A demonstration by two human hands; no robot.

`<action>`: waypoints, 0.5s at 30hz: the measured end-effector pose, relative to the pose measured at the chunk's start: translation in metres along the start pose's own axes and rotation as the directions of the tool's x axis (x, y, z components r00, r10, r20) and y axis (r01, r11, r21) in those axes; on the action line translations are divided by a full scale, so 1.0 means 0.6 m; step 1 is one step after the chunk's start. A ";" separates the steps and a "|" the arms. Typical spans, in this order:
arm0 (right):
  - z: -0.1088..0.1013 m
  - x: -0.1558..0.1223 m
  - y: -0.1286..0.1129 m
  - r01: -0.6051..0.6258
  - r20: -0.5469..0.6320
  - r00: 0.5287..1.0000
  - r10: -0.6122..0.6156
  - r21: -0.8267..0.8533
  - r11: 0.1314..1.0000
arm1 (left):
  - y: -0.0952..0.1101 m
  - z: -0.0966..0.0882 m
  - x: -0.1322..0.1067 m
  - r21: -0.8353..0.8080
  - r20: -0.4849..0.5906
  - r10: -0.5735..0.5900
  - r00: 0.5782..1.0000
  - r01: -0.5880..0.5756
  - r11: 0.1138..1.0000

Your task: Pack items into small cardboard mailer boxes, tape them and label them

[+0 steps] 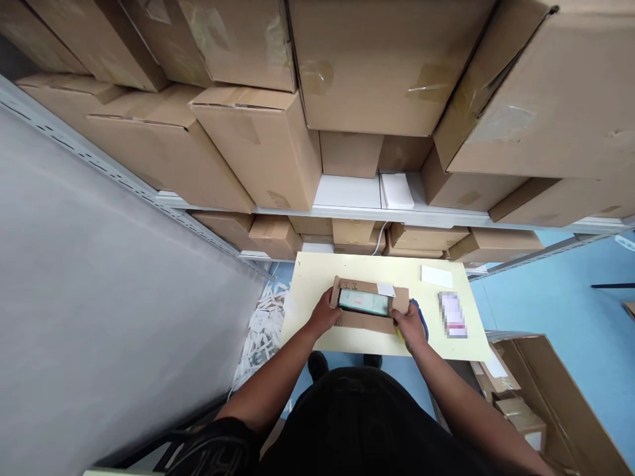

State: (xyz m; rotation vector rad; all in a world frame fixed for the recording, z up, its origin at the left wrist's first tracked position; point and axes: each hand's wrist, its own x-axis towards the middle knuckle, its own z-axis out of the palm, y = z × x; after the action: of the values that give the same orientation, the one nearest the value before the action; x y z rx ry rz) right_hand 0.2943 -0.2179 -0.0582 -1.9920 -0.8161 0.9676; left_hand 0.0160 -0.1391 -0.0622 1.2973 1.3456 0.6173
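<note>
An opened cardboard box [364, 322] rests on the pale yellow table [317, 268], its flaps folded outward. Inside it lies a light green package [364, 302] that fills most of the opening. My left hand [325, 313] grips the box's left end, fingers wrapped round its edge. At the right end, my right hand [409, 324] holds the box by the flap and corner. A white label [385, 289] sits on the far flap. Partly hidden behind my right hand is a blue and yellow object [421, 318], perhaps a tape dispenser; I cannot make it out fully.
White paper [436, 276] and a blurred-out purple item [452, 315] lie on the table's right side. Shelves of cardboard boxes [367, 66] rise beyond it. Paper strips [262, 327] heap on the floor at left; a large open carton [555, 390] stands at lower right.
</note>
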 end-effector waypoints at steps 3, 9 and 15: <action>-0.005 0.002 -0.013 0.028 0.056 0.998 -0.026 -0.037 0.999 | -0.009 -0.007 -0.025 0.010 -0.032 -0.032 0.999 0.033 0.999; -0.012 -0.023 0.000 0.039 0.199 0.980 -0.024 -0.071 0.997 | -0.018 -0.027 -0.070 0.033 -0.103 -0.037 0.994 0.040 0.999; -0.007 -0.032 0.000 0.154 0.194 0.973 -0.122 -0.163 0.974 | 0.040 -0.043 -0.059 0.490 -0.045 0.258 0.965 -0.203 0.848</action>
State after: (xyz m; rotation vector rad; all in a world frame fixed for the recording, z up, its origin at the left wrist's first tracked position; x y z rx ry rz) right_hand 0.2880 -0.2348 -0.0496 -1.9836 -1.1637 1.0371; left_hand -0.0074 -0.1575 -0.0220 1.8766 1.5036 0.5373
